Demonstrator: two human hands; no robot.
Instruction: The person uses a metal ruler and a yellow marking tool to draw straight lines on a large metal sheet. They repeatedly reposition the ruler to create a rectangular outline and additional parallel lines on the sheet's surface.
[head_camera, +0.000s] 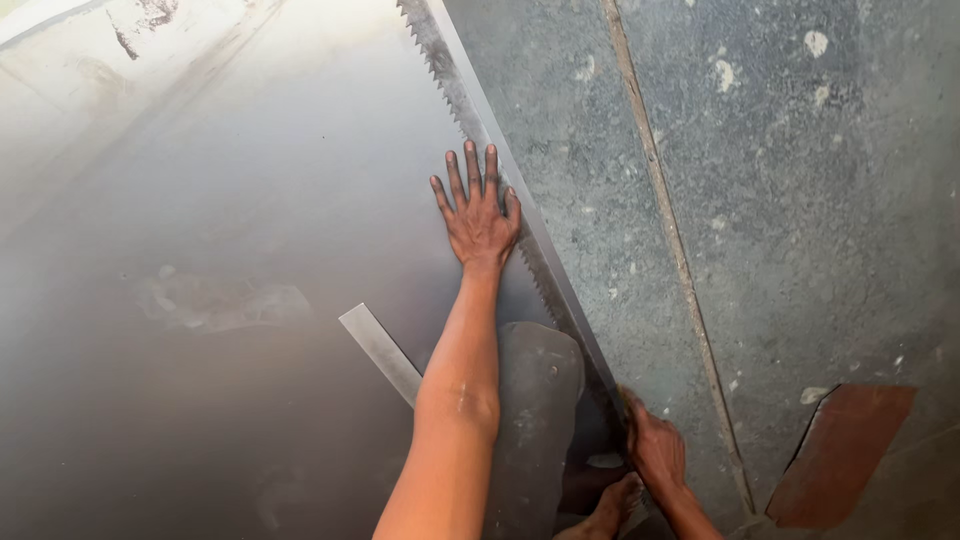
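While the left hand (480, 215) lies flat, fingers spread, on the metal sheet (250, 200) beside its jagged edge (470, 110), the right hand (652, 445) is closed at that edge lower down — sheet on the floor (800, 200).

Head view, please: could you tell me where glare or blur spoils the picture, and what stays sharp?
Head view: glare whitens the large grey metal sheet at upper left, fading to dull shadow lower down; the left hand, spread flat on it, is sharp, as is the sheet's jagged cut edge; the right hand, low at that edge, is slightly motion-blurred; the speckled concrete floor is evenly lit.
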